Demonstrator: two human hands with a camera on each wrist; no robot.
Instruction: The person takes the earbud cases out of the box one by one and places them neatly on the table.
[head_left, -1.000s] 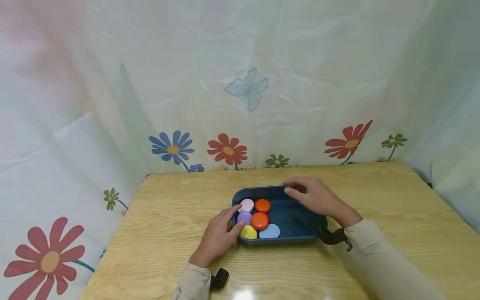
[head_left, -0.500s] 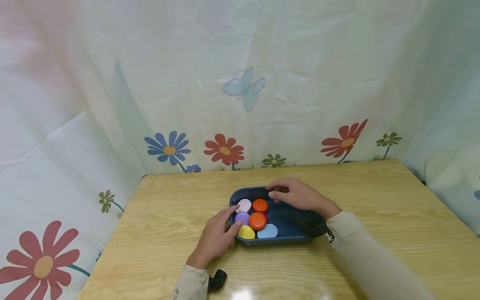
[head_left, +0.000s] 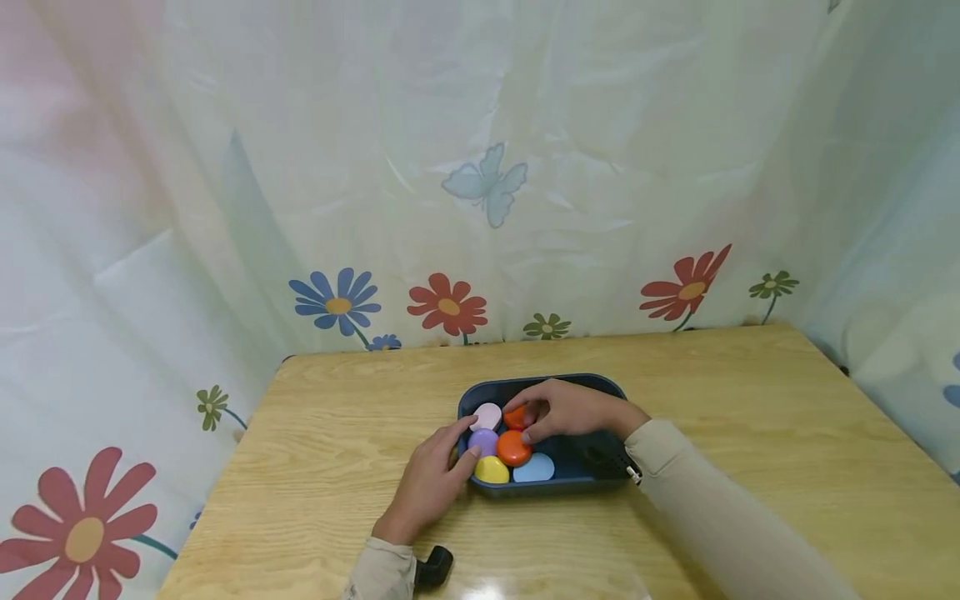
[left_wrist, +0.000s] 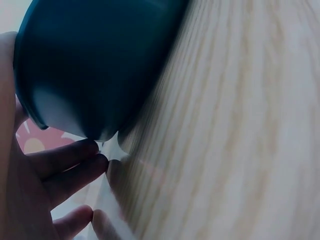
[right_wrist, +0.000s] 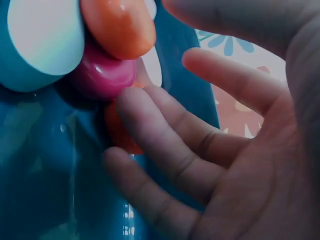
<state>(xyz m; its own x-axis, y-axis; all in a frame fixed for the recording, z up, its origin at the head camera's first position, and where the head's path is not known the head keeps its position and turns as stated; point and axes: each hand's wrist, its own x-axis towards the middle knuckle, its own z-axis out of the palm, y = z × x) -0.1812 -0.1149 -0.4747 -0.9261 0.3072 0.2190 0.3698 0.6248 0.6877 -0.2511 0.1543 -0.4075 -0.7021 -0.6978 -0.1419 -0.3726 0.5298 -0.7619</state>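
Observation:
A dark blue tray (head_left: 600,382) stands on the table and holds several glossy, pebble-shaped pieces. My left hand (head_left: 430,477) grips its left end, with thumb and index finger over the rim; other left fingers (left_wrist: 75,172) lie outside by the wall. Above the tray my right hand (head_left: 567,408) reaches down, fingers spread around an orange-red piece (head_left: 515,416) at the back. Its thumb tip is by the front orange piece (head_left: 513,448); contact is unclear. Pale pink (head_left: 487,416), purple (head_left: 483,442), yellow (head_left: 492,470) and light blue (head_left: 534,467) pieces lie around, and a magenta one (right_wrist: 102,75) sits under the orange.
The wooden table (head_left: 360,400) extends on both sides of the tray. A flower-printed curtain (head_left: 600,208) hangs behind its back edge. Black wrist straps, one at the left cuff (head_left: 433,568), are on both wrists.
My right hand has moved left and down, from the tray's back rim to the orange-red pieces. The left hand stays on the tray's left end. The pieces keep their places.

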